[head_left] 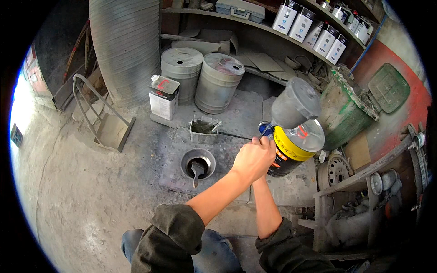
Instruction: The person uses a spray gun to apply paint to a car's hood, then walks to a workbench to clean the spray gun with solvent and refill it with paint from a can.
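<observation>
Fingers (pixel 261 143) curled over blue tool (pixel 265 129), right hand hidden

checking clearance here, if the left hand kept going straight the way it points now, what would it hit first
Most likely the grey spray-gun cup just beyond it: the left hand points up and right, gripping a blue-tipped tool beside the tilted yellow-and-black paint can. Depth is unclear.

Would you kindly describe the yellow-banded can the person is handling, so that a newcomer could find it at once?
Start at the two grey metal drums under the shelf, then look right and nearer, to the grey floor slab. There the yellow-banded can is held tilted, behind the left hand. Unlike the upright white rectangular tin, it is round, black-bottomed and partly covered by a grey lid.
</observation>
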Demonstrator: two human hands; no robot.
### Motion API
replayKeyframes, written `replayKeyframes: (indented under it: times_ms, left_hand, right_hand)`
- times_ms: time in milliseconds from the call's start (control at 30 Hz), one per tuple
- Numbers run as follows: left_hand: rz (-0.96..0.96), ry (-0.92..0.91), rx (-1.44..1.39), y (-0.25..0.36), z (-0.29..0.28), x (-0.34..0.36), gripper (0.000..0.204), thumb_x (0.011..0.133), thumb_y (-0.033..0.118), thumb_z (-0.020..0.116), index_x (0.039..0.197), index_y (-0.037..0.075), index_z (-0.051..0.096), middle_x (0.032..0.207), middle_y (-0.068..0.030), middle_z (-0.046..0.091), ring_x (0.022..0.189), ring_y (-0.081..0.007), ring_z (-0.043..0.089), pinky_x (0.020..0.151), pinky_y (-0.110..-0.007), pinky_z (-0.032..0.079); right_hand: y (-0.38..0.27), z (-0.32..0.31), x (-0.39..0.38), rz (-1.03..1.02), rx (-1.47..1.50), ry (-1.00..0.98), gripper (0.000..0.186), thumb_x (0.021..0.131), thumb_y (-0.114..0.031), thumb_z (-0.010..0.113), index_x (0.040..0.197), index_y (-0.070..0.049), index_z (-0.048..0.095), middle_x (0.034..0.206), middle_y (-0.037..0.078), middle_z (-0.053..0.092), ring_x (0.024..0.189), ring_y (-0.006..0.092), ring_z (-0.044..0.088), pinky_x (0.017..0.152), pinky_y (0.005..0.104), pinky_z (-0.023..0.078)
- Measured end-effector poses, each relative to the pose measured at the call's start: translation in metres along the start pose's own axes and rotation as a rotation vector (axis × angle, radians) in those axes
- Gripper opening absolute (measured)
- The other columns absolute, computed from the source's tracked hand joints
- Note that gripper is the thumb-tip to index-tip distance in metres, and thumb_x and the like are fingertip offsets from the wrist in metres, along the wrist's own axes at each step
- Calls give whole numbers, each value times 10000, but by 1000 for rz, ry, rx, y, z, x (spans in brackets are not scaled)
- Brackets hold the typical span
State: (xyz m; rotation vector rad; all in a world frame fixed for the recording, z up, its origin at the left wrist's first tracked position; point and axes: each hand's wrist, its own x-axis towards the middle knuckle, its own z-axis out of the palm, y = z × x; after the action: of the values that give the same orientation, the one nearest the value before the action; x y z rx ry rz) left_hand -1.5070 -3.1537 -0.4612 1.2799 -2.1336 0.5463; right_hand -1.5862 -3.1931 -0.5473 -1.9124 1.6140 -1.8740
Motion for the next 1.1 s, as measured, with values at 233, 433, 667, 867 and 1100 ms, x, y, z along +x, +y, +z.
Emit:
replayKeyframes:
  times_ms: [233, 433, 667, 867, 1100]
  left_hand:
    - [17, -88, 45, 7, 11, -12, 125, 739, 165, 635, 761, 68, 558, 738, -67, 595, 620, -193, 648, 463, -296, 533]
    - [-29, -34, -200, 8, 9, -26, 107, 819, 189, 588, 794, 86, 572, 735, -85, 619, 555, -221, 639, 464, -339, 526]
    - [-354, -330, -396, -29, 18, -2, 222, 896, 253, 524, 860, 80, 658, 782, -145, 677, 719, -329, 695, 599, -435, 556]
    - [-382, -663, -349, -20, 43, 62, 220, 866, 188, 561, 915, 81, 747, 938, -144, 718, 875, -308, 710, 747, -401, 569]
    - [-322, -518, -379, 1, 68, 59, 182, 834, 168, 602, 911, 70, 735, 879, -160, 715, 836, -314, 712, 712, -413, 578]
  right_hand:
    - [16, -4, -10, -352, -405, -115, 130, 849, -162, 651, 947, -77, 655, 761, 84, 558, 755, 274, 533, 642, 431, 404]
    - [63, -20, -32, -133, -308, -177, 286, 878, -212, 679, 1077, -31, 583, 906, 79, 616, 774, 186, 604, 644, 362, 481]
    - [-10, -60, -13, 744, 843, -251, 314, 914, -41, 602, 1222, -13, 551, 1114, 114, 634, 992, 203, 638, 554, 331, 621]
    - [-11, -71, -14, 820, 884, -314, 255, 910, -25, 579, 1164, -15, 573, 1054, 110, 646, 950, 209, 651, 539, 331, 619]
    - [-4, -74, -11, 860, 798, -152, 152, 905, -41, 596, 1057, -30, 592, 859, 61, 642, 731, 143, 627, 425, 273, 530]
